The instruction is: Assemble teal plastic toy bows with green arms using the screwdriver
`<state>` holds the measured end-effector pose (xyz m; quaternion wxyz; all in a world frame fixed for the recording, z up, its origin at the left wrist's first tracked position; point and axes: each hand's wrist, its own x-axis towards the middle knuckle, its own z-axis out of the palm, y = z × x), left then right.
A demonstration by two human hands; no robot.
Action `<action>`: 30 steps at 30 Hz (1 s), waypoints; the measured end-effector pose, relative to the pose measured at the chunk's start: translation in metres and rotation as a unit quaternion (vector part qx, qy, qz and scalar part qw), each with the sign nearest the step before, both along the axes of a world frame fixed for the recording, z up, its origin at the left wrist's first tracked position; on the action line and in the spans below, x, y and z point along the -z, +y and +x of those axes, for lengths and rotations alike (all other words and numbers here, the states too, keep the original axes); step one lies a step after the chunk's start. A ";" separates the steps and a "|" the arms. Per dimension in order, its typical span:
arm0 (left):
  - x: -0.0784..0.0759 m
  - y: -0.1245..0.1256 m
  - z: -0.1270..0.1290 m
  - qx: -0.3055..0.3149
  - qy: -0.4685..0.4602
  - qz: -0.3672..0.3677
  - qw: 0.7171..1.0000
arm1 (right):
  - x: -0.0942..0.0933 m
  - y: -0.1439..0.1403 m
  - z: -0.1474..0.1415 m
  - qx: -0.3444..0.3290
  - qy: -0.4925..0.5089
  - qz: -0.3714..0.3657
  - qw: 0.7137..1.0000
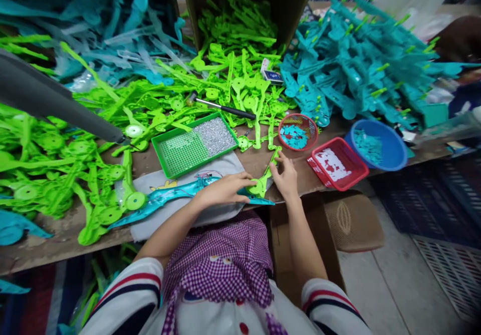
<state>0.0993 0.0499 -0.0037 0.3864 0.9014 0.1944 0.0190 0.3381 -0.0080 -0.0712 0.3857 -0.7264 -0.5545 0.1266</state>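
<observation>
Both hands' fingers pinch a green part (265,177); red basket (298,131) holds teal chips.

Both bare forearms reach forward, close together; the left hand (224,190) lies palm down with fingers curled, the right hand (285,175) pinches with bent fingers

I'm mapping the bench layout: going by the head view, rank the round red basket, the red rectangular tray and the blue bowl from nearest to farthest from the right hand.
From the right hand:
1. Round red basket, just behind it.
2. Red rectangular tray, to its right.
3. Blue bowl, farthest right.
</observation>
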 end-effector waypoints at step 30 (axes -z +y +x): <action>0.022 -0.008 0.027 -0.191 -0.042 -0.053 0.979 | -0.017 0.016 0.016 -0.071 -0.280 -0.137 0.947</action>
